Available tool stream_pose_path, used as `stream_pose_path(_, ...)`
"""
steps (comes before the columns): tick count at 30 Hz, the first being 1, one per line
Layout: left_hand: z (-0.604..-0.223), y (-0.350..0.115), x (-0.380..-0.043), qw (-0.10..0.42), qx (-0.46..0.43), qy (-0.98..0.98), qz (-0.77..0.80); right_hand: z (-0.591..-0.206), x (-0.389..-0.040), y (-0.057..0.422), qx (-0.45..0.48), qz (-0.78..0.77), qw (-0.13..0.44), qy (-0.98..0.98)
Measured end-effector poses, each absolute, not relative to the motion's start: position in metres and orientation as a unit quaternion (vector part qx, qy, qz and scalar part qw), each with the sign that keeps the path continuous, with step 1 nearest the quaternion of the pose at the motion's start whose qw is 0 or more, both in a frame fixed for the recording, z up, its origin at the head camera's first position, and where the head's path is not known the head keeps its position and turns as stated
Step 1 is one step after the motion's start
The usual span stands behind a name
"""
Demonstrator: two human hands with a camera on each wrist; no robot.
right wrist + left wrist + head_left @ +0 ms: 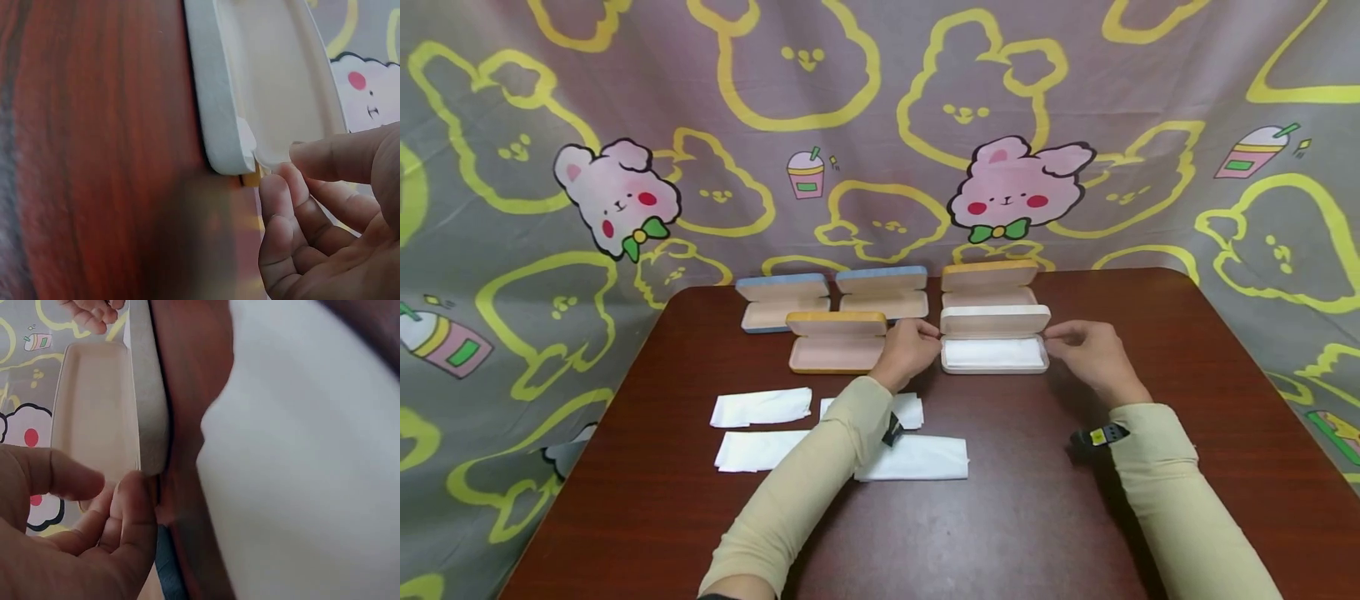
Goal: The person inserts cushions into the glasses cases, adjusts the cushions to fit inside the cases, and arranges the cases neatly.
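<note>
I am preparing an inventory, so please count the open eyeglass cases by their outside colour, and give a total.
Blue eyeglass cases: 2
Yellow-orange eyeglass cases: 2
White eyeglass case: 1
Total: 5

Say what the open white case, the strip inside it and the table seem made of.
Open white rectangular hinged case: perhaps leatherette over a hard shell, matte; its walls stand stiff.
Folded white rectangular fabric strip: probably soft cloth, matte, from its slightly rumpled surface.
Reddish-brown wood-grained table: wood or laminate, glossy, from streaked grain and reflected light.
</note>
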State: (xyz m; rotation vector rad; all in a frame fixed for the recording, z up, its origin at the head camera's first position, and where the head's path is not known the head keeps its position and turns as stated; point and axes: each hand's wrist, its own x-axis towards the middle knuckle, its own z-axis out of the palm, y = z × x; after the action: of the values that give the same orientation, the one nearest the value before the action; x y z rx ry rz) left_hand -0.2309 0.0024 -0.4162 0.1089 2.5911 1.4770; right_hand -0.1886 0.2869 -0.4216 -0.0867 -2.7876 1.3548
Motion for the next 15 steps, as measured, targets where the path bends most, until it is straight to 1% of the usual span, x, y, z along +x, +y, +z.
stream_pose_path(2,-0.415,0.002,-0.232,0.092,0.029,0.854,0.51,-0.42,-0.189,0.29,-0.042,0.451,0.014,-0.892)
stream_pose_path(5,-0.415,0.002,-0.234,0.112,0.009,0.829,0.548,-0.417,-0.191,0.293,-0.062,0.481,-0.011,-0.874)
stream_pose_path(10,-0.415,0.004,-0.237,0.148,-0.03,0.801,0.579,-0.412,-0.197,0.292,-0.082,0.515,-0.075,-0.85)
stream_pose_path(15,-0.414,0.008,-0.238,0.169,-0.038,0.79,0.588,-0.408,-0.2,0.288,-0.081,0.518,-0.132,-0.841)
